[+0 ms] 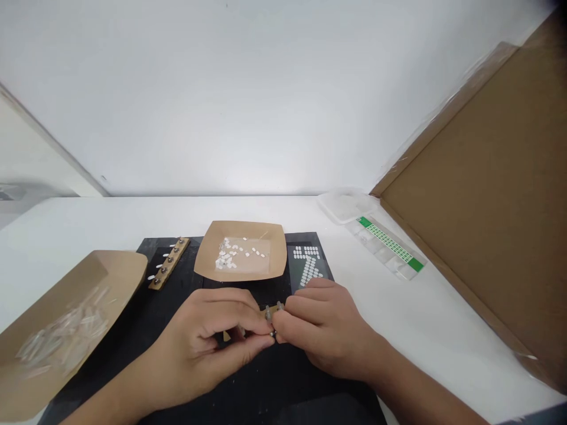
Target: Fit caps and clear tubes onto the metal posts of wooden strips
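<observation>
Above the black mat (248,389), my left hand (221,342) and my right hand (321,327) meet with fingertips almost touching. Both hands are closed around a small wooden strip (274,308) with small greyish clear pieces standing on it, largely hidden by my fingers. A tiny shiny metal bit shows between the fingertips. Just beyond my hands sits a brown paper tray (204,260) with small white pieces (225,254). Another wooden strip (170,262), with metal knobs and white tabs, lies on the mat's left part.
At the left is a larger brown tray (126,268) of clear plastic tubes (71,333). A sheet of white oval stickers (310,265) lies beyond my right hand. Farther right are a clear lid (345,205), a green-labelled clear bag (390,245) and a cardboard wall (487,195).
</observation>
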The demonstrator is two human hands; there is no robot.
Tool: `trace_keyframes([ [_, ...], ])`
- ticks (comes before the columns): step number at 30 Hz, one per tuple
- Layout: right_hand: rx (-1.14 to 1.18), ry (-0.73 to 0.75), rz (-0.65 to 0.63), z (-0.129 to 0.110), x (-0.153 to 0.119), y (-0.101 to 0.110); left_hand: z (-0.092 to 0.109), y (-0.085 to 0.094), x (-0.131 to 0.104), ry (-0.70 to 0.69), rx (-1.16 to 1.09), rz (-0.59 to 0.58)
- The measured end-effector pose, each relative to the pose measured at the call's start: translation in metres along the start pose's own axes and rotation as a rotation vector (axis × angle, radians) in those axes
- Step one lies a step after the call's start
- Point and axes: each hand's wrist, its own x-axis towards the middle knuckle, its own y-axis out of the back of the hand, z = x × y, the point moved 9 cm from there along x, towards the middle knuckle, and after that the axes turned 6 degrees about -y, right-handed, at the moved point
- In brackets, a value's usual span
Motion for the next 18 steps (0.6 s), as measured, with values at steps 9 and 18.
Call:
trace_keyframes([
  [9,-0.026,-0.038,0.02,0.003,0.003,-0.001,-0.001,0.002,-0.002,-0.056,0.111,0.052],
  [18,0.114,-0.189,0.157,0.016,0.0,-0.007,-0.008,0.005,-0.009,-0.061,0.15,0.25],
])
